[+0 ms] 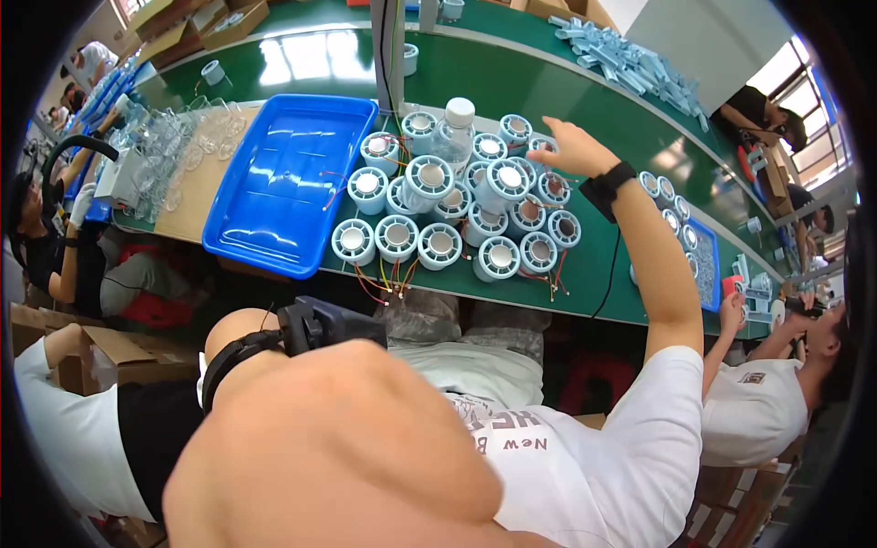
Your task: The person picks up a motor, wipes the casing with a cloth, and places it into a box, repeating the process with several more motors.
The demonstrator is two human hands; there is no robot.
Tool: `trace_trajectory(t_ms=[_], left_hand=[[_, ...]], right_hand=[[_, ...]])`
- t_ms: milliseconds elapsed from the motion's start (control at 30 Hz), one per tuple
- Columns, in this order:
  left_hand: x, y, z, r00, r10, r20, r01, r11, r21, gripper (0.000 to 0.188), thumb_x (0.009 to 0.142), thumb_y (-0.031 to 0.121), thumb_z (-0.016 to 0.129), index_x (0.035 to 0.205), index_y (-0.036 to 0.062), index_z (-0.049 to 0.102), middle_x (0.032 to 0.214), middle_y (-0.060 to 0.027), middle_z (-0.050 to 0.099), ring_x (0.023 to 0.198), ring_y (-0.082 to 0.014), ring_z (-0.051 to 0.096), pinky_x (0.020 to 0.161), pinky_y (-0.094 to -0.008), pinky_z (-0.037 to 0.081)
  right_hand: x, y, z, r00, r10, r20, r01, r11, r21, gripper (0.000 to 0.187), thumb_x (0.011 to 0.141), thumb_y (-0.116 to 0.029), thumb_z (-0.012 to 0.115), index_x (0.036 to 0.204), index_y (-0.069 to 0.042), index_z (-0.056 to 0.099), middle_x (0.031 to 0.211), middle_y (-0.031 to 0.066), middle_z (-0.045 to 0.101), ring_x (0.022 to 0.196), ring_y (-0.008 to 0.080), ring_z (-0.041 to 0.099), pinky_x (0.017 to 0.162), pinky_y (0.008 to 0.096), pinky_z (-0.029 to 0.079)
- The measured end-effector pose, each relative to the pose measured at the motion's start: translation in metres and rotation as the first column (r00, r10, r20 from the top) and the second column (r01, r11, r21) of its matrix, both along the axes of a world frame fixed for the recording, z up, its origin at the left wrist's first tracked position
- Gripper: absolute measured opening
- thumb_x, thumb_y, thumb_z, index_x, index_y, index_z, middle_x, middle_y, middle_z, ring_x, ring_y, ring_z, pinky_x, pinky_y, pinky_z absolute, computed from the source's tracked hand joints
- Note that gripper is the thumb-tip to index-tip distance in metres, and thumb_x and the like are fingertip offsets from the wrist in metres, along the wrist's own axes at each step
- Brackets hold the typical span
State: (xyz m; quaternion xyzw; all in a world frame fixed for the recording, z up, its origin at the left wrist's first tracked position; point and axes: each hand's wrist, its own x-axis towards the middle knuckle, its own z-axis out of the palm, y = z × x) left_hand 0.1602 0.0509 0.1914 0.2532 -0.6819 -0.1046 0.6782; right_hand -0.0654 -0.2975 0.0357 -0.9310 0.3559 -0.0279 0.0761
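The right hand [571,146] reaches to the far right edge of a cluster of white round coils [457,205] with red and yellow wire leads, standing on the green workbench [594,265]. Its fingers curl loosely over the farthest coils; whether they grip 1 I cannot tell. A black wristband [607,183] sits on that wrist. The left hand is not visible; the left arm fills the near foreground, with a black strap-on device [311,329] on it. A clear plastic bottle [454,132] with a white cap stands among the far coils. Left of the coils lies a blue tray [283,183]. Farther left, clear glass cups [183,137] crowd a wooden board.
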Motion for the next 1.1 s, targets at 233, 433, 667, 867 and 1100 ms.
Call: trace_trajectory(t_ms=[233, 433, 667, 867, 1100], left_hand=[[-0.007, 0.069, -0.027, 1.0, 0.021, 0.023, -0.009, 0.9, -0.436, 0.034, 0.095, 0.025, 0.058, 0.125, 0.0122, 0.054, 0.123, -0.0097, 0.052, 0.078, -0.0191, 0.064, 0.068, -0.0323, 0.053], [-0.04, 0.038, -0.092, 0.875, -0.022, -0.484, -0.205, 0.889, -0.411, 0.018, 0.09, 0.002, 0.058, 0.101, 0.0155, 0.058, 0.084, -0.0011, 0.051, 0.042, -0.0098, 0.041, 0.036, -0.0231, 0.037], [-0.055, 0.013, -0.153, 0.963, 0.043, -0.265, 0.085, 0.887, 0.453, 0.048, 0.09, -0.008, 0.046, 0.136, 0.0017, 0.038, 0.113, -0.0207, 0.052, 0.065, -0.0107, 0.054, 0.051, -0.0199, 0.043], [-0.076, -0.008, -0.157, 0.985, -0.143, -0.094, 0.171, 0.851, 0.496, 0.041, 0.09, -0.007, 0.047, 0.13, 0.0004, 0.043, 0.106, -0.019, 0.057, 0.058, -0.0088, 0.051, 0.051, -0.0197, 0.042], [-0.082, -0.013, -0.166, 0.984, -0.178, 0.01, 0.144, 0.829, 0.541, 0.034, 0.082, -0.014, 0.048, 0.111, -0.0001, 0.06, 0.094, -0.0133, 0.064, 0.074, -0.015, 0.059, 0.061, -0.0238, 0.046]], right_hand=[[0.036, -0.024, -0.024, 0.975, 0.214, -0.063, -0.202, 0.967, 0.153, 0.093, 0.075, -0.036, 0.077, 0.147, -0.007, 0.026, 0.124, 0.0232, 0.057, 0.111, 0.0363, 0.058, 0.096, 0.0392, 0.045], [0.025, -0.033, -0.028, 0.997, 0.077, 0.007, -0.076, 0.954, 0.29, 0.076, 0.081, -0.037, 0.073, 0.141, -0.013, 0.034, 0.125, 0.0223, 0.057, 0.112, 0.0377, 0.057, 0.094, 0.0399, 0.045], [-0.015, -0.027, -0.004, 0.996, -0.031, 0.079, 0.005, 0.952, 0.307, 0.068, 0.083, -0.036, 0.071, 0.137, -0.011, 0.038, 0.126, 0.0186, 0.058, 0.112, 0.037, 0.058, 0.094, 0.0407, 0.047], [-0.006, -0.004, 0.004, 0.995, 0.092, -0.041, -0.072, 0.933, 0.352, 0.065, 0.086, -0.039, 0.068, 0.138, -0.013, 0.037, 0.121, 0.0186, 0.059, 0.103, 0.0317, 0.062, 0.091, 0.0384, 0.05], [-0.021, -0.012, -0.028, 0.944, 0.272, 0.185, -0.292, 0.952, 0.092, 0.053, 0.092, -0.03, 0.061, 0.136, -0.011, 0.041, 0.118, 0.0172, 0.061, 0.094, 0.0281, 0.065, 0.084, 0.0341, 0.052]])
